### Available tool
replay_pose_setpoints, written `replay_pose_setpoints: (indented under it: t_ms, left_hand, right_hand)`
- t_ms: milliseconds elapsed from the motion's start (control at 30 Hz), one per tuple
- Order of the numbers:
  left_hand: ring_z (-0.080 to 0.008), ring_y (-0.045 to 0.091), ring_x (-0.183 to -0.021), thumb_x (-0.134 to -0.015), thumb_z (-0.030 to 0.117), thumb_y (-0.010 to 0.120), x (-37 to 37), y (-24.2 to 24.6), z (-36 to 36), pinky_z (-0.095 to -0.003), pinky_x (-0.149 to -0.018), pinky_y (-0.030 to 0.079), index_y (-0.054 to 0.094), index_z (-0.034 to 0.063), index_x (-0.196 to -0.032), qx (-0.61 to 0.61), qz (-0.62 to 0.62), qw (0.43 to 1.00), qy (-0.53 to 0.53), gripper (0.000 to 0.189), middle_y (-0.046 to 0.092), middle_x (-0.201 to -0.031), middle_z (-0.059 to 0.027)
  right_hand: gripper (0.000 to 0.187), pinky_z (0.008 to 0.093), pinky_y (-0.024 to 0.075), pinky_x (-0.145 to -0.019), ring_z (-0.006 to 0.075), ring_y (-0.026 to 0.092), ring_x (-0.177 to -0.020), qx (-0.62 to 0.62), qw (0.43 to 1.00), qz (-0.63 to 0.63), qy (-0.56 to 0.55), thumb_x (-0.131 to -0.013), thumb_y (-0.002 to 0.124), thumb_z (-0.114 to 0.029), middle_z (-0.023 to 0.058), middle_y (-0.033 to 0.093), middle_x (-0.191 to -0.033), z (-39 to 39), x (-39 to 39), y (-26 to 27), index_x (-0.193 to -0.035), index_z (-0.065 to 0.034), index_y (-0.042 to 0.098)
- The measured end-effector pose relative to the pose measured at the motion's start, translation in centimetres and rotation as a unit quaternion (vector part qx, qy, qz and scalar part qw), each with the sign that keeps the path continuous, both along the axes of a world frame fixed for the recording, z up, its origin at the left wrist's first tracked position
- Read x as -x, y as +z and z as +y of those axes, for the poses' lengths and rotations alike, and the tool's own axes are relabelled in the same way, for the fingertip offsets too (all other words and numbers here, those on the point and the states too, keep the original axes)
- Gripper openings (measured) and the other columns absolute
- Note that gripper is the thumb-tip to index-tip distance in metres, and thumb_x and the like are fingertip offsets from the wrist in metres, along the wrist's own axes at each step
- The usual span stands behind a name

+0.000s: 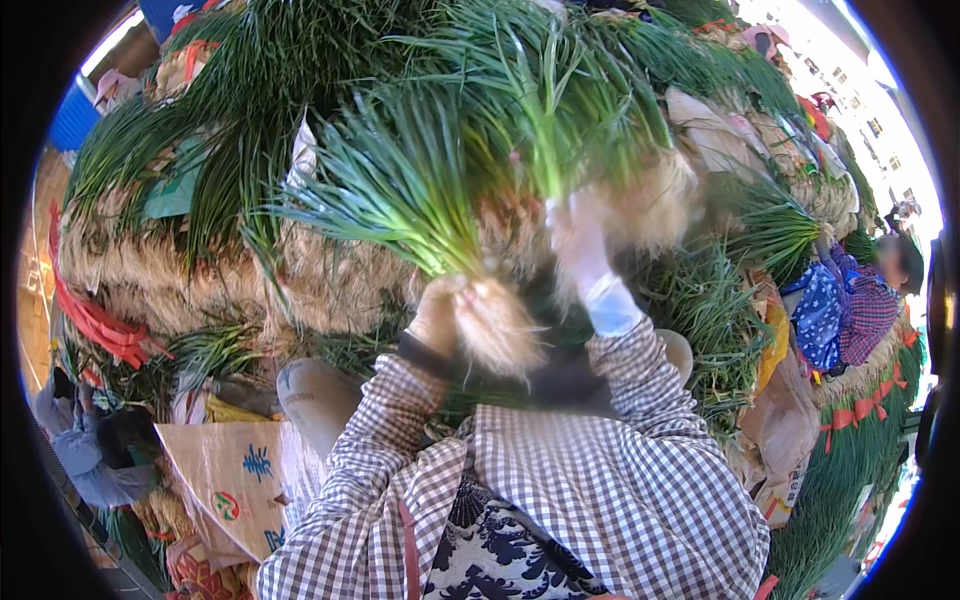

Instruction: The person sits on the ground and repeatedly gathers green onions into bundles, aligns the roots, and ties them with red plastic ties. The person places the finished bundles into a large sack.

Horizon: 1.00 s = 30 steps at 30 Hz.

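Observation:
My left hand (437, 316) is closed around the lower stems of a thick bunch of green onions (435, 225). Its leaves fan up and left, and its pale stringy roots (501, 328) hang beside my fingers. My right hand (583, 238), blurred and in a pale glove, grips a thin green onion stalk (551, 157) with upright leaves; wispy roots trail below the hand. Behind and right of it, another tuft of green onion roots (652, 199) is blurred, and whether my hand touches it I cannot tell.
Heaped green onions (300, 60) lie ahead, roots facing me. Loose leaves (705, 322) cover the ground at right. Red ties (97, 307) hang at left. A printed sack (217, 472) lies near my left knee. Co-workers sit at right (862, 307) and left (112, 457).

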<state>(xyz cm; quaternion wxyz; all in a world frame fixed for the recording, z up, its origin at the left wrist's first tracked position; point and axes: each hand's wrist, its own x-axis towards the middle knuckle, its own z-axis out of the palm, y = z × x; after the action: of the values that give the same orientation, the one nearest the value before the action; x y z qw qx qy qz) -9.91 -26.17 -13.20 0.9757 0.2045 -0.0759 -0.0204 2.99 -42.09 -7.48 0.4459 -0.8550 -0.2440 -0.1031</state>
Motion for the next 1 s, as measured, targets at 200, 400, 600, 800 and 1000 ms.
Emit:
replay_pose_setpoints:
  t_ms: [200,400,600,800,1000]
  left_hand:
    - [-0.0155,0.055,-0.067,-0.061,0.028,0.070,2.1,-0.7,-0.5,-0.0246,-0.064,0.046,0.059,0.0035,-0.100,-0.183,0.258,0.945,0.080,0.047,0.059,-0.076,-0.0030]
    - [-0.0125,0.062,-0.053,-0.072,0.013,0.063,2.7,0.0,-1.7,-0.0161,-0.043,0.048,0.059,-0.0056,-0.102,-0.109,0.116,0.983,0.091,0.036,0.066,-0.067,-0.0063]
    - [-0.0190,0.064,-0.057,-0.070,0.018,0.063,2.9,1.7,-2.5,-0.0214,-0.048,0.053,0.059,-0.0044,-0.104,-0.087,0.073,0.989,0.093,0.041,0.065,-0.067,-0.0108]
    - [-0.0227,0.063,-0.075,-0.067,0.022,0.065,3.8,0.0,-2.4,-0.0302,-0.068,0.053,0.059,-0.0013,-0.103,-0.128,0.104,0.985,0.050,0.043,0.064,-0.090,-0.0144]
    - [-0.0262,0.062,-0.088,-0.063,0.031,0.069,4.2,-3.4,-1.7,-0.0356,-0.080,0.052,0.053,-0.0016,-0.115,-0.200,0.095,0.975,0.000,0.063,0.062,-0.102,-0.0162]
  right_hand:
    - [0.056,0.0447,0.0461,-0.079,0.0431,0.057,-0.090,0.164,0.973,0.125,0.109,-0.092,0.040,-0.047,0.0277,0.060,-0.094,1.3,6.6,-3.0,-0.109,0.0041,0.054]
    - [0.061,0.0406,0.0489,-0.073,0.0337,0.063,-0.083,0.123,0.977,0.164,0.066,-0.085,0.051,-0.054,0.0207,0.063,-0.086,1.4,3.0,-4.7,-0.101,0.0041,0.053]
    - [0.024,0.0277,0.0484,-0.065,0.0178,0.058,-0.077,-0.243,0.933,0.123,0.236,-0.091,0.052,-0.018,0.0069,0.060,-0.087,2.3,1.4,-10.3,-0.105,0.0006,0.055]
    - [0.026,0.0283,0.0468,-0.056,0.0149,0.054,-0.067,-0.379,0.776,0.392,0.318,-0.095,0.041,-0.027,0.0042,0.054,-0.075,2.5,-0.2,-11.5,-0.093,-0.0051,0.055]
    - [0.033,0.0295,0.0504,-0.070,0.0165,0.059,-0.076,-0.005,0.994,0.085,0.065,-0.090,0.054,-0.036,0.0121,0.062,-0.083,3.2,-0.3,-4.4,-0.098,-0.0033,0.055]
